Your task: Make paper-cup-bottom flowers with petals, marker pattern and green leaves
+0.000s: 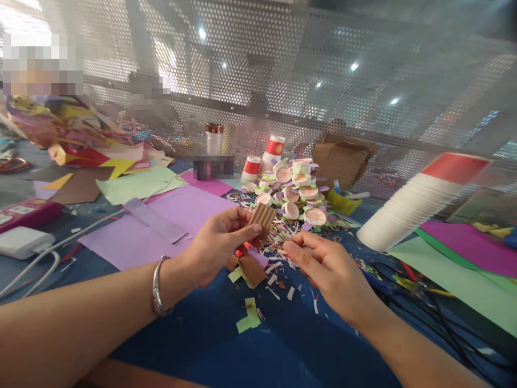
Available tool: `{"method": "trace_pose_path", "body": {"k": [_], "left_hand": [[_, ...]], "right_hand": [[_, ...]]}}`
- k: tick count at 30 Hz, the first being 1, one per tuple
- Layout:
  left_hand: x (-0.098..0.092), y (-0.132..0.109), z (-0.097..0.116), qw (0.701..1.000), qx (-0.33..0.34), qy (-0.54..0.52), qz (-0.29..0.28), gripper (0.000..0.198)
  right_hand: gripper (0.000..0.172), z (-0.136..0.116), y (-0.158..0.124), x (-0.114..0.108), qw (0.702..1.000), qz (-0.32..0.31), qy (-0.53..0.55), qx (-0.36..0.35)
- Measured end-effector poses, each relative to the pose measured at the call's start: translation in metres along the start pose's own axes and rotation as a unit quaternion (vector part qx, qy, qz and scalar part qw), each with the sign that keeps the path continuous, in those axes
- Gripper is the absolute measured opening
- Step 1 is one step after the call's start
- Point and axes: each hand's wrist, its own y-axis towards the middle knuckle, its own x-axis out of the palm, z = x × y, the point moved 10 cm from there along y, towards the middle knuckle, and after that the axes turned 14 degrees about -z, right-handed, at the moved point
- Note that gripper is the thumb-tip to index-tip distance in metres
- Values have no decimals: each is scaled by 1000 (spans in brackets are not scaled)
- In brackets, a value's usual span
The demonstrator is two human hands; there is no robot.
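My left hand (220, 245) pinches a small brown corrugated cardboard piece (263, 218) between thumb and fingers, held above the blue table (210, 334). A silver bracelet (159, 285) circles that wrist. My right hand (323, 267) hovers just right of the piece, fingers curled together, and I cannot make out anything in them. Below the hands lie brown and red paper scraps (250, 267) and green bits (248, 318). Behind them sits a heap of round paper flower ornaments (297, 191).
Purple paper sheets (161, 223) lie to the left, green and purple sheets (460, 258) to the right. A tipped stack of paper cups (416, 202) lies at right, upright cups (262, 159) at the back. A perforated metal screen (323, 70) backs the table. White charger and cable (24, 242) at left.
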Motion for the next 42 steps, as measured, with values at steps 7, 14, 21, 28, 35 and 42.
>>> {"method": "trace_pose_path", "body": {"k": [7, 14, 21, 28, 35, 42], "left_hand": [[10, -2, -2, 999, -22, 18, -22, 18], [15, -5, -4, 999, -23, 9, -37, 17], [15, -3, -3, 999, -16, 11, -47, 16], [15, -2, -4, 998, -10, 6, -58, 16], [17, -2, -6, 998, -24, -9, -58, 17], [14, -2, -10, 997, -39, -35, -53, 25]], "right_hand": [[48, 3, -1, 1, 999, -14, 29, 0], [46, 2, -1, 5, 999, -29, 27, -8], [47, 5, 2, 5, 998, -36, 42, -8], [46, 7, -1, 5, 998, -42, 53, -2], [46, 6, 1, 6, 998, -43, 39, -5], [47, 2, -1, 5, 998, -46, 31, -11]]}}
